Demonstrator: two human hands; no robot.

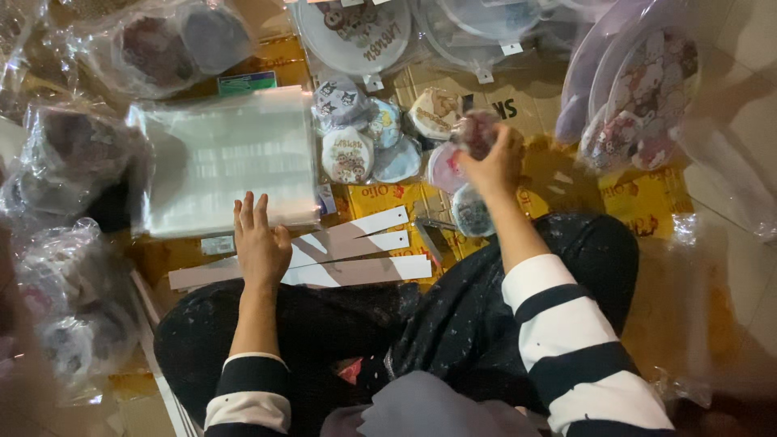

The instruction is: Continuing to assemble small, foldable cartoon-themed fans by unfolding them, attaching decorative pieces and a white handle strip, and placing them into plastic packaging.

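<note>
The person sits cross-legged on flattened cardboard (558,174), seen from above, in dark speckled trousers (453,324) and a black-and-white striped top.

The right hand (492,162) is raised at about one o'clock from the lap, fingers curled round a small round badge (476,129) with a dark reddish face, gripping it by the lower edge. Just at nine o'clock of that hand lies a loose heap of badges (368,133), pale and printed with cartoon figures, some touching one another; one more sits at six o'clock of the hand, close to the wrist.

The left hand (261,243) lies flat, palm down, at about eleven o'clock from the lap, fingers straight and close together, holding nothing. Its fingertips rest on the near edge of a stack of clear bags (222,158), and its heel covers the left end of three long white strips (364,247) that fan out toward three o'clock.

Bigger round plates (647,89) in clear wrap lean at two o'clock, and plastic sacks of badges (69,267) line the nine o'clock side
</note>
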